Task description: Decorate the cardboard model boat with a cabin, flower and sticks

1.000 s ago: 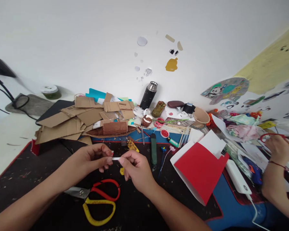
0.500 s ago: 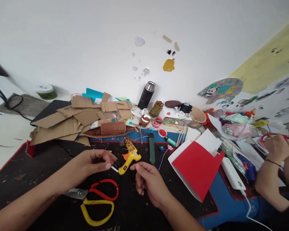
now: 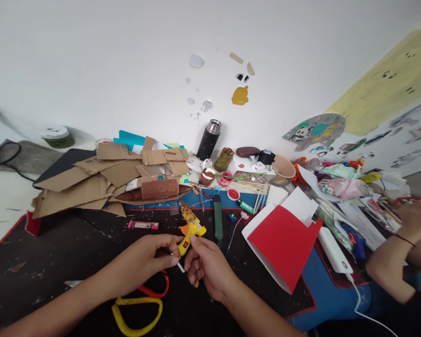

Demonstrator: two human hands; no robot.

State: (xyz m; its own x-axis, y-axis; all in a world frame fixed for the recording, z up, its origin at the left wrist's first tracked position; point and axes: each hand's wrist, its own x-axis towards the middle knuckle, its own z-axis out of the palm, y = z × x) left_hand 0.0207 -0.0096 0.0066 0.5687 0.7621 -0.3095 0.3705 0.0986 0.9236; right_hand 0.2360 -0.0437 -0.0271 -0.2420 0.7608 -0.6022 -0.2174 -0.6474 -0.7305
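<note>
Just beyond your fingertips lies the yellow glue gun (image 3: pixel 197 229); your left hand (image 3: pixel 143 264) pinches the white strip (image 3: pixel 180 267), your right hand (image 3: pixel 214 274) is half-curled, can't tell if gripping, so a knuckle bump could skew the gun or drop the strip.

My left hand (image 3: pixel 161 255) pinches with thumb and index finger, its wrist low and forearm slanting in from the left. My right hand (image 3: pixel 205 264) is close beside it, palm inward, fingers curled, forearm reaching from the lower right.
</note>
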